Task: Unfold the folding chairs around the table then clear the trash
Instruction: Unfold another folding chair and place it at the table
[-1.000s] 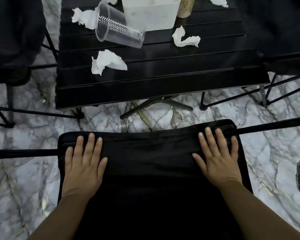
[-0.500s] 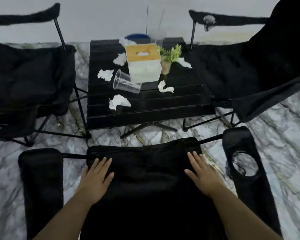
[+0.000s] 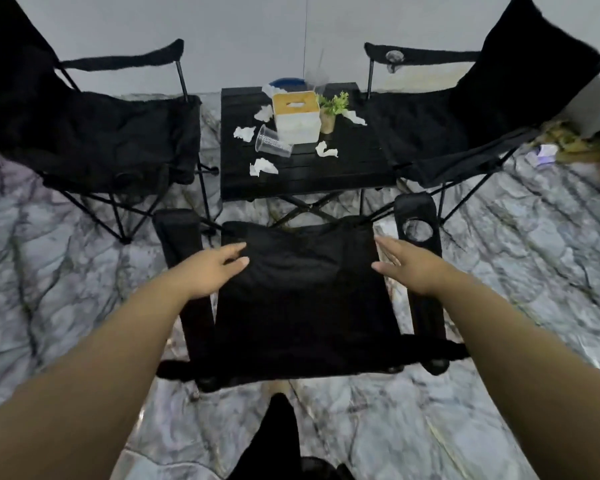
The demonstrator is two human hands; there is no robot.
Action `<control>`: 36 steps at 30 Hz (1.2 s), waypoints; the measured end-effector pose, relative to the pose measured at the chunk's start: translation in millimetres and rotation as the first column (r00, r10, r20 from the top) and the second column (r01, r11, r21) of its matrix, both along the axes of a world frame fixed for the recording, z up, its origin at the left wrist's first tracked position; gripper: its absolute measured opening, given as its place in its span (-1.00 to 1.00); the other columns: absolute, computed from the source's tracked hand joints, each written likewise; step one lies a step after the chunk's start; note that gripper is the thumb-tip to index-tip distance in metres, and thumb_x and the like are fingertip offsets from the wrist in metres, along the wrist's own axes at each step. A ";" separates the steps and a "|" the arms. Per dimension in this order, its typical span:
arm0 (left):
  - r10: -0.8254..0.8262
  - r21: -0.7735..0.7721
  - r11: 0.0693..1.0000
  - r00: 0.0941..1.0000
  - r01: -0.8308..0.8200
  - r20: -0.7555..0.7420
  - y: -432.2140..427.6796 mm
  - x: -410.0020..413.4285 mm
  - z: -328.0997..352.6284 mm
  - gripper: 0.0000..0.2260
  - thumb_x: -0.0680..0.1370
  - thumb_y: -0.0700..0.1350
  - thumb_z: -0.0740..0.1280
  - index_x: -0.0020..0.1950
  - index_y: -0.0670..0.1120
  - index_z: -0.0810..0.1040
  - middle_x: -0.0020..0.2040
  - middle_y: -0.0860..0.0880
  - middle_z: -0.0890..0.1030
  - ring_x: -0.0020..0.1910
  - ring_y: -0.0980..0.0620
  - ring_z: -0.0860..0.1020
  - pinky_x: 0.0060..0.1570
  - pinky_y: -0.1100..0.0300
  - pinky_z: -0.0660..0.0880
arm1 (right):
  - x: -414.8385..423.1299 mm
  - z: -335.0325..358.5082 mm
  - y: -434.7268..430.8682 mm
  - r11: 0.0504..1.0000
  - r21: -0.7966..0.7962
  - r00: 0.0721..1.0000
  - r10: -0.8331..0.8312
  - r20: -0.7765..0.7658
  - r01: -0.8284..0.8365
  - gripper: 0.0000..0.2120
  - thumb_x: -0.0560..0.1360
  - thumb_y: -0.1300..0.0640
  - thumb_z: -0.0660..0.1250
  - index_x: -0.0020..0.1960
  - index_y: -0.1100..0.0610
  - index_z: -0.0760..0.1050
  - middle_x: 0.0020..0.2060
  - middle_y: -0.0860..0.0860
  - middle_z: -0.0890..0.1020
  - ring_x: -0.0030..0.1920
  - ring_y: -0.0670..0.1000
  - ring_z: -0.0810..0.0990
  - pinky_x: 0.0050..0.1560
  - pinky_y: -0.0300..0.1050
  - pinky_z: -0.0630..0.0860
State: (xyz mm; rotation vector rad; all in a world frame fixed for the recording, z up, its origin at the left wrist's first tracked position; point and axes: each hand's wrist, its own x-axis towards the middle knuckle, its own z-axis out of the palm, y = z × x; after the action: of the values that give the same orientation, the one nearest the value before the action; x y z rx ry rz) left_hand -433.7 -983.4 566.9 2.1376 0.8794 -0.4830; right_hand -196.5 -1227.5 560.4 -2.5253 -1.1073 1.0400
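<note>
Three unfolded chairs (image 3: 305, 292), five crumpled tissues (image 3: 262, 167) (one tipped cup (image 3: 272, 143)), two flat hands (image 3: 210, 271)

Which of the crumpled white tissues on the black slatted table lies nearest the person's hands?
The crumpled white tissue at the black slatted table's front left, just in front of the tipped clear plastic cup. The other tissues lie farther back.

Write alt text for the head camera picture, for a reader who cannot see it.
Two bare hands, the left hand and the right hand, reach open and empty over the seat of a black folding chair facing a small black table. The table holds crumpled tissues, a tipped plastic cup, a tissue box and a small plant; two more open chairs flank it.
</note>
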 end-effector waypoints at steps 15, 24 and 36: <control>-0.174 0.272 0.942 0.980 0.194 -0.095 -66.4 -131.5 28.2 -0.78 0.49 -0.20 0.35 -0.19 0.10 0.40 -0.24 0.10 0.51 -0.18 0.08 0.49 -0.29 0.36 0.31 | -45.8 30.6 -132.3 0.968 -0.188 0.950 0.208 0.235 -0.165 -0.81 0.43 0.34 0.23 -0.15 0.06 0.38 -0.27 -0.03 0.47 -0.14 0.04 0.44 -0.20 -0.12 0.32; -0.076 0.317 0.946 0.997 0.072 -0.001 -63.6 -108.5 11.7 -0.79 0.53 -0.22 0.30 -0.22 0.06 0.41 -0.28 0.04 0.53 -0.24 0.03 0.52 -0.32 0.22 0.37 | -27.9 15.7 -137.6 0.999 -0.033 0.925 0.042 0.377 -0.032 -0.80 0.34 0.42 0.16 -0.14 0.18 0.42 -0.24 0.09 0.53 -0.19 0.11 0.50 -0.29 -0.07 0.33; -0.078 0.340 0.938 0.997 0.065 0.024 -35.3 -43.7 4.3 -0.89 0.54 -0.23 0.25 -0.13 -0.04 0.46 -0.26 -0.04 0.53 -0.30 0.03 0.47 -0.34 0.17 0.33 | 20.5 11.1 -117.0 0.995 -0.090 0.900 0.009 0.436 0.034 -0.80 0.36 0.40 0.18 -0.20 0.11 0.33 -0.24 0.07 0.49 -0.14 0.16 0.54 -0.23 -0.03 0.42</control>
State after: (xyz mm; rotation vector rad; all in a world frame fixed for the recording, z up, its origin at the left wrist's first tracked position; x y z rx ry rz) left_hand -477.4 -1018.8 571.2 2.4913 0.9198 -0.3445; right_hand -176.0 -1344.5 571.5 -2.9292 -1.1621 0.5386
